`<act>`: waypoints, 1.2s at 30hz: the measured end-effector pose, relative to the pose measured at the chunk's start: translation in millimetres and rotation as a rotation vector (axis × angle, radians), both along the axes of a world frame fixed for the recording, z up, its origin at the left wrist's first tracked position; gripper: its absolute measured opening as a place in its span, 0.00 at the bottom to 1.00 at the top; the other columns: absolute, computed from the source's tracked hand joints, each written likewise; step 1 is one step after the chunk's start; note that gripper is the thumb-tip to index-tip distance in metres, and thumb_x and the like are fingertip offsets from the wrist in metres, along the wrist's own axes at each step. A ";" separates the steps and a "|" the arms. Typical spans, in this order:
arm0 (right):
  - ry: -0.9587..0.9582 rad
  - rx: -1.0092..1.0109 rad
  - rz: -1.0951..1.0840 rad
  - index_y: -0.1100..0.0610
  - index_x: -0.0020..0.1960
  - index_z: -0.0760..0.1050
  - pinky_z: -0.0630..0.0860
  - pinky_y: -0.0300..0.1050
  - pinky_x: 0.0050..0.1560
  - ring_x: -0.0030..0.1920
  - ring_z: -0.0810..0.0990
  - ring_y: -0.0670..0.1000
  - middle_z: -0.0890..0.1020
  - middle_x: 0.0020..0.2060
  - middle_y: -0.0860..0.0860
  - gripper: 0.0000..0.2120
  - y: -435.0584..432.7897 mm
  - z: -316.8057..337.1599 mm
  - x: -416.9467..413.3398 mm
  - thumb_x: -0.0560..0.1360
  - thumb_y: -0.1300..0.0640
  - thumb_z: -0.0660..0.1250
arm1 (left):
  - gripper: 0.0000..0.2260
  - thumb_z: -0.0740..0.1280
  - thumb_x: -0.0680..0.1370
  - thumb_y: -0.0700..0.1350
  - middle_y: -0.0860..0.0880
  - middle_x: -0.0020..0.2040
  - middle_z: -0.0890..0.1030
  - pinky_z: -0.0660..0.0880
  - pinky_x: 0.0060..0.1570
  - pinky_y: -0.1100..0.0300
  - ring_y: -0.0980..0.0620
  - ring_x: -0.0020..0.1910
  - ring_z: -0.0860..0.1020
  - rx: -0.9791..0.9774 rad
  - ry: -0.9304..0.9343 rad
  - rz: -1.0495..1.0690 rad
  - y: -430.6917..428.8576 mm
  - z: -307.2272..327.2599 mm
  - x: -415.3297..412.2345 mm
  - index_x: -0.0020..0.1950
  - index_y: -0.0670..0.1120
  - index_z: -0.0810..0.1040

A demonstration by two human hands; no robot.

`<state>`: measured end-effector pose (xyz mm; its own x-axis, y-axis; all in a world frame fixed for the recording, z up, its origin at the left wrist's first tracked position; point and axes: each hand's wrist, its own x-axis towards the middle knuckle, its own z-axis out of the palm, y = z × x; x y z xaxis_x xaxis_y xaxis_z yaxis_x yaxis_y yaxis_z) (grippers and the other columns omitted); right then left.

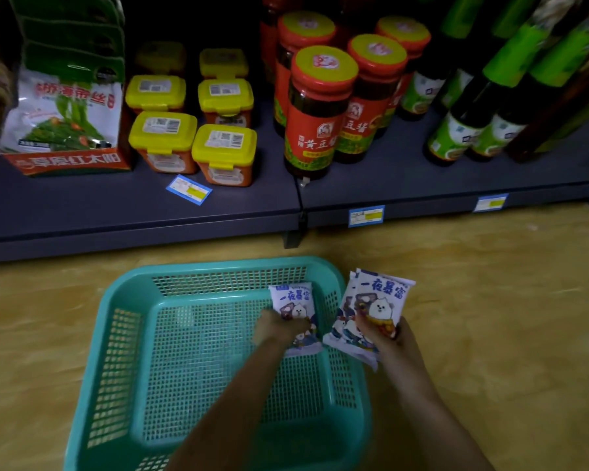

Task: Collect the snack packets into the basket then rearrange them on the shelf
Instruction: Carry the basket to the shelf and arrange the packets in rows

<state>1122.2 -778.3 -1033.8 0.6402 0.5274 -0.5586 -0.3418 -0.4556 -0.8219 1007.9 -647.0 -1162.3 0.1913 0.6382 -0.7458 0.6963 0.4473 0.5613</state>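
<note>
Snack packets (378,300) marked 一夜暴富, teal basket (218,265)

Brightness: dim, shelf (82,205) recesses nearly black
Sheen: pale patches on the yellow floor (490,266)
Blur: floor at left and basket (218,263) rim smeared
Distortion: shelf edge bows, bottles (500,83) lean outward

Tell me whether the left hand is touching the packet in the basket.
Touching. The head view shows the left hand gripping the packet by its lower half inside the basket.
</note>
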 end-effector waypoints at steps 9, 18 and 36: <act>-0.028 -0.036 0.088 0.54 0.57 0.73 0.79 0.43 0.42 0.47 0.82 0.49 0.83 0.50 0.50 0.19 12.7 2.9 -9.1 0.69 0.54 0.73 | 0.27 0.75 0.61 0.49 0.41 0.49 0.79 0.79 0.47 0.48 0.41 0.48 0.80 0.016 -0.102 0.048 -16.4 49.7 -6.7 0.49 0.43 0.63; -0.009 0.128 0.239 0.45 0.54 0.72 0.79 0.37 0.36 0.45 0.80 0.42 0.81 0.48 0.42 0.14 57.8 263.1 -23.4 0.72 0.56 0.70 | 0.17 0.76 0.51 0.43 0.45 0.37 0.86 0.80 0.35 0.62 0.50 0.34 0.84 -0.082 -0.548 0.286 45.0 374.4 -120.6 0.39 0.42 0.84; -0.118 0.492 0.549 0.44 0.63 0.68 0.71 0.47 0.54 0.53 0.78 0.44 0.78 0.55 0.41 0.21 115.9 889.9 -153.0 0.73 0.55 0.68 | 0.38 0.83 0.45 0.53 0.43 0.47 0.86 0.80 0.36 0.61 0.46 0.42 0.85 0.377 -0.663 0.232 61.0 1041.7 -297.3 0.52 0.42 0.79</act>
<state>969.1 -662.4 -143.9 0.2542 0.9598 -0.1191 -0.0677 -0.1052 -0.9921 710.7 -586.0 -120.6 0.3505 0.9028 -0.2492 0.0764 0.2376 0.9683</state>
